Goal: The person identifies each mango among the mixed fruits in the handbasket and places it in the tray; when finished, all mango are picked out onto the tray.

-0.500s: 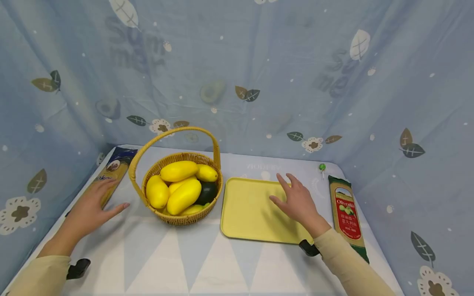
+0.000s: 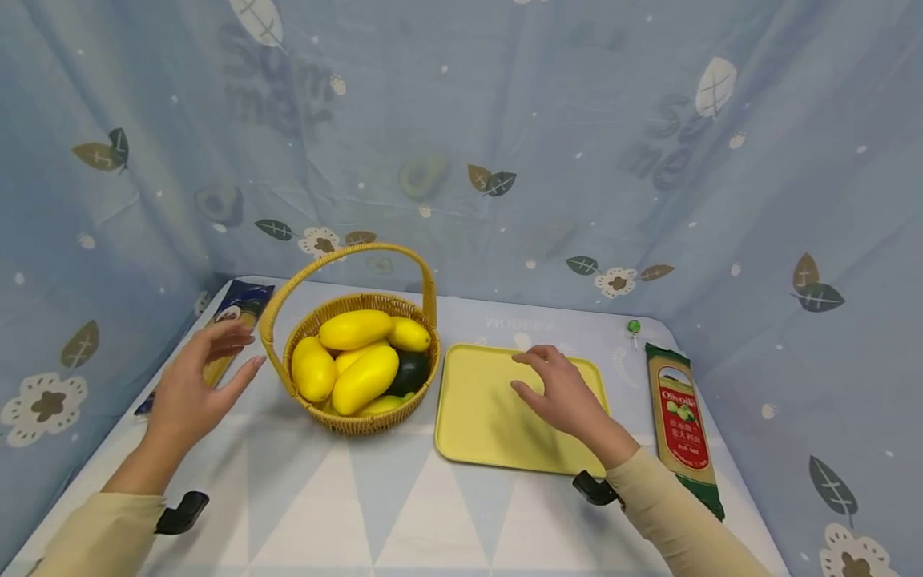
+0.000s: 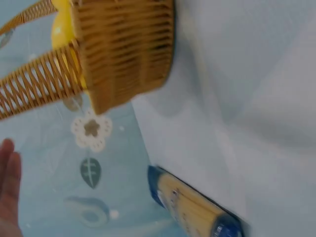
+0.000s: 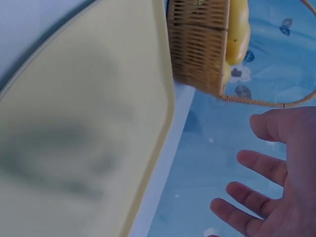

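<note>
A wicker basket [image 2: 360, 423] with a tall arched handle stands left of centre on the table. Several smooth yellow oblong fruits or vegetables [image 2: 365, 381] fill it, beside a dark green rounded one [image 2: 408, 373]. To the basket's left hovers my left hand [image 2: 191, 393], thumb apart from relaxed fingers, holding nothing. My right hand [image 2: 566, 397] hangs above a shallow yellow tray [image 2: 469, 425] to the right of the basket. In the right wrist view its fingers [image 4: 259, 165] are spread and hold nothing.
A blue-ended pasta packet [image 2: 248, 296] lies at the left edge, partly hidden behind my left hand. At the right edge lies a green-ended pasta packet [image 2: 681, 425], with a small green lollipop [image 2: 634, 327] behind it. A patterned blue curtain [image 2: 476, 120] surrounds the table.
My left hand has moved up and right, closer to the basket. The right hand has shifted left over the tray. The head view has turned slightly; the objects stay put.
</note>
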{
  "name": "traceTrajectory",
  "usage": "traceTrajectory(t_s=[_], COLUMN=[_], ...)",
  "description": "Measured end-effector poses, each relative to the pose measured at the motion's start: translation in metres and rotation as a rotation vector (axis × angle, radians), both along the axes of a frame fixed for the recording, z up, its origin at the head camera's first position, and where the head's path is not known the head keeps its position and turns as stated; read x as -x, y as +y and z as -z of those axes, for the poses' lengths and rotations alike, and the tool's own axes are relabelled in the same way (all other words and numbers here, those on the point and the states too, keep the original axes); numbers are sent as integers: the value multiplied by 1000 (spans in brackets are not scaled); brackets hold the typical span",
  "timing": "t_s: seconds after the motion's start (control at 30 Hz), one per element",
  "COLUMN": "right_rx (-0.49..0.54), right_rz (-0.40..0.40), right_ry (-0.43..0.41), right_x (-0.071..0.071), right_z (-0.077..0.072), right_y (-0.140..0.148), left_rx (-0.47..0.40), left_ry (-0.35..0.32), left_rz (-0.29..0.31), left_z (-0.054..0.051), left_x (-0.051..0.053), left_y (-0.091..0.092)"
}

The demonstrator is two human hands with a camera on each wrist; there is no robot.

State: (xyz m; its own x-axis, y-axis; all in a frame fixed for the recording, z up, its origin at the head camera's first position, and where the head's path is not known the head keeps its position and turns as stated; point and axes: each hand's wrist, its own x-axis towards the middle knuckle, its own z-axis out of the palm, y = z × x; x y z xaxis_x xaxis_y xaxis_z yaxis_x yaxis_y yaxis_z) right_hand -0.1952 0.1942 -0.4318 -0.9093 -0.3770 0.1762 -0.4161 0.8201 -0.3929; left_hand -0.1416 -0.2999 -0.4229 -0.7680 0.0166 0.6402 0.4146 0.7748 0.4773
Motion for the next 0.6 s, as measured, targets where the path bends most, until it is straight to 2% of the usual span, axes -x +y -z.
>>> traceTrajectory(t_s=[0.1,0.2,0.3,0.43,0.6], right_rx=[17,21,28,65,86], right_rz=[-39,-69,-104,-171,-266], right_ry=[-14,-29,-42,-71,-134], right_x=[0,0,2,8,16], right_z=[-1,-1,-1,-2,-3], right_y=[-8,-17,-25,-39,-62], left_rx=[13,25,52,86,41], left_ry=[117,184,186,153,130], left_rz=[33,56,32,3,29], left_z=[-3,-1,3,8,15], left_x=[2,5,6,6,7], left_y=[5,11,17,21,22])
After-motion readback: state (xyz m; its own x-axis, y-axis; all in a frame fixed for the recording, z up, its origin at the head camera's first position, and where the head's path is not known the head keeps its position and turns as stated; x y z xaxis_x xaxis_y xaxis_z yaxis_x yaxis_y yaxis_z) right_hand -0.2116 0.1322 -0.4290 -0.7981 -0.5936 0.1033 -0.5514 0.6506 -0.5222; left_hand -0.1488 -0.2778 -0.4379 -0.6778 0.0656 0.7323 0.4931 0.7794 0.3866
